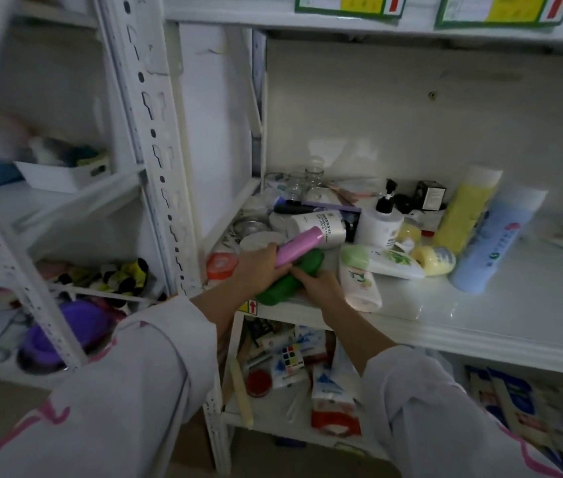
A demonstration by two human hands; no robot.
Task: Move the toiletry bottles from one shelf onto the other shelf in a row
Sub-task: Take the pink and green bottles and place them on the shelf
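Where bottles (369,263) lie jumbled, white shelf (480,315), dim room

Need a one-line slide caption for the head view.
Left hand grips a pink bottle, right hand on a green bottle, at a cluttered shelf.

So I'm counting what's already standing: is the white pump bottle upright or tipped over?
Upright. The white pump bottle stands on its base on the shelf, black pump pointing up.
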